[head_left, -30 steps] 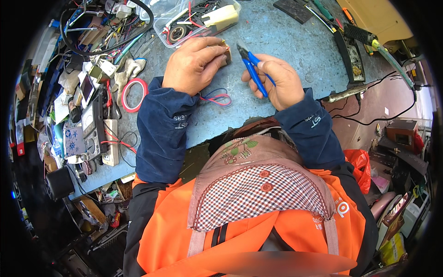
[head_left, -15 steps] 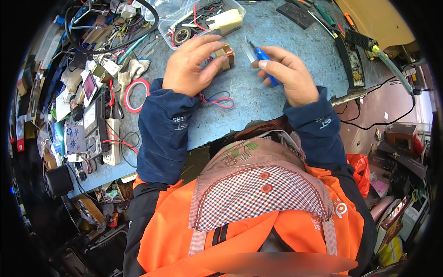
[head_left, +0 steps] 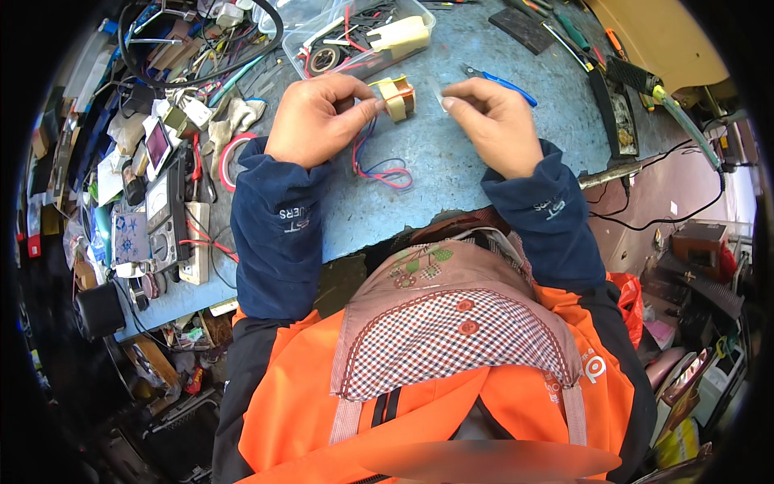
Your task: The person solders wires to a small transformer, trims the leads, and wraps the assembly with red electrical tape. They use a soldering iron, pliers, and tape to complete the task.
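resting on the blue-grey bench [head_left: 451, 185], the left hand [head_left: 318, 121] pinches a small yellow transformer [head_left: 397, 97], its red and blue wires [head_left: 383, 165] trailing nearer. just beside it, the right hand [head_left: 496, 125] nips a clear strip [head_left: 438, 91]. beyond lie blue-handled pliers [head_left: 500, 79] and a clear parts tray [head_left: 355, 36].

Worn painted surface, plastic parts and cloth sleeves

The surface [head_left: 451, 177] looks like blue-grey painted board, matt and scuffed. The small transformer [head_left: 397, 97] pinched by the left hand [head_left: 318, 121] has a cream plastic bobbin wrapped in glossy yellow tape, with smooth red and blue plastic-coated leads [head_left: 385, 171]. The right hand [head_left: 496, 121] pinches a thin clear strip [head_left: 438, 90], shiny like film. Toward the far edge sit a clear glossy plastic box [head_left: 355, 36] and pliers [head_left: 500, 79] with dull metal jaws and blue plastic grips. Sleeves [head_left: 278, 226] are matt navy cloth.
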`<move>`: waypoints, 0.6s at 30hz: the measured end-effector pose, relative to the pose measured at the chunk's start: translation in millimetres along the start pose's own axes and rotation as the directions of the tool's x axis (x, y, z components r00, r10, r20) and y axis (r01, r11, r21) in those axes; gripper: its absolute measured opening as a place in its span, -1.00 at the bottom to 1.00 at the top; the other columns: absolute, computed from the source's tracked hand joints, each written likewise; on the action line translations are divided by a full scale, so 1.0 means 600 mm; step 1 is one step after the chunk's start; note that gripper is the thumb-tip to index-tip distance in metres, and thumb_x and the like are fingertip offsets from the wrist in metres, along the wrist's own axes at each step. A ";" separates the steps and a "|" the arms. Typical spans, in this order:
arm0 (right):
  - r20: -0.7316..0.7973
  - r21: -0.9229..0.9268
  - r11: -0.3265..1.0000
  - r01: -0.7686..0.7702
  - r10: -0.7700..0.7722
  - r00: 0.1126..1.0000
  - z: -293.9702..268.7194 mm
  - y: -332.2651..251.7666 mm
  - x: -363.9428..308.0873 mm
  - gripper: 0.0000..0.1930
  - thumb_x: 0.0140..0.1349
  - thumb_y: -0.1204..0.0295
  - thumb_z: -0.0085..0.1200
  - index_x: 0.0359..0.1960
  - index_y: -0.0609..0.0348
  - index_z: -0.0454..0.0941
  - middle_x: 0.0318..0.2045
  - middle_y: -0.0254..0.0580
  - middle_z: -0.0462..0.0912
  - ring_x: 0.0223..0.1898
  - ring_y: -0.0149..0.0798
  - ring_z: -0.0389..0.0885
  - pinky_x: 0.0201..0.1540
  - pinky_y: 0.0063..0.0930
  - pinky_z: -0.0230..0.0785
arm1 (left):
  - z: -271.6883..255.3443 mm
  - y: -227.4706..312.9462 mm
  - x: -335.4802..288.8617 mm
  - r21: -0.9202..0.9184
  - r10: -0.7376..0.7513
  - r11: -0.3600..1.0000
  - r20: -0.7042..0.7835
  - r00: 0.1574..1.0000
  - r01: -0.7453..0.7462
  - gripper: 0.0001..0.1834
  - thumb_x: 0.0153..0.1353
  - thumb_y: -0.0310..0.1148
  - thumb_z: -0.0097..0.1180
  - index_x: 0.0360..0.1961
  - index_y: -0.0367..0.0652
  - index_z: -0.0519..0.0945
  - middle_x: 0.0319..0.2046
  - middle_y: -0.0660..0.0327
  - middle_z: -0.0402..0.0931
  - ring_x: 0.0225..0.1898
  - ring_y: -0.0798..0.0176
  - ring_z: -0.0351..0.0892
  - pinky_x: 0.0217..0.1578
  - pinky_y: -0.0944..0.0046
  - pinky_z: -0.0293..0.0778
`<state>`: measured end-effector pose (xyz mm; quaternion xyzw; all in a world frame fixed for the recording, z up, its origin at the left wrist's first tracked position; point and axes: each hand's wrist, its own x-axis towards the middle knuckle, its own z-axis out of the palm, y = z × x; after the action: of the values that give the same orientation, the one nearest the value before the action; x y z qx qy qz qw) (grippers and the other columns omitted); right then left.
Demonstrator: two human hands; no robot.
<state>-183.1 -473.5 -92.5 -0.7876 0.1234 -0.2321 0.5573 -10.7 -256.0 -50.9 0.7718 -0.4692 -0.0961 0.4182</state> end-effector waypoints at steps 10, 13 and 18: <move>0.201 0.294 0.852 -0.433 0.388 0.900 0.030 -0.014 0.028 -0.68 0.45 0.26 0.30 0.04 0.27 0.75 -0.28 -0.31 0.72 -0.38 -0.49 0.57 -0.36 -0.57 0.42 | 0.004 0.011 -0.003 0.165 0.054 0.985 0.034 0.998 -0.059 -0.80 0.28 -0.33 0.47 -0.23 -0.27 0.81 -0.50 0.22 0.61 -0.49 0.34 0.54 -0.46 0.25 0.43; 0.215 0.311 0.836 -0.453 0.402 0.890 0.029 -0.010 0.035 -0.68 0.45 0.24 0.30 0.00 0.26 0.74 -0.29 -0.29 0.73 -0.40 -0.48 0.57 -0.38 -0.56 0.42 | 0.007 0.010 -0.001 0.152 0.049 0.987 0.029 0.998 -0.053 -0.78 0.23 -0.23 0.45 -0.27 -0.16 0.82 -0.46 0.07 0.68 -0.44 0.02 0.69 -0.39 0.08 0.55; 0.233 0.335 0.810 -0.481 0.424 0.875 0.028 -0.004 0.040 -0.71 0.47 0.23 0.28 -0.02 0.22 0.72 -0.29 -0.27 0.72 -0.43 -0.50 0.55 -0.40 -0.58 0.40 | 0.002 0.010 -0.001 0.147 0.135 0.979 0.041 0.990 -0.139 -0.83 0.29 -0.37 0.49 -0.22 -0.27 0.82 -0.52 0.21 0.64 -0.52 0.44 0.53 -0.50 0.30 0.41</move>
<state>-154.3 -469.7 -89.2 -0.6261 0.2185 -0.0534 0.7466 -15.3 -257.5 -47.4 0.7654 -0.5335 -0.0435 0.3573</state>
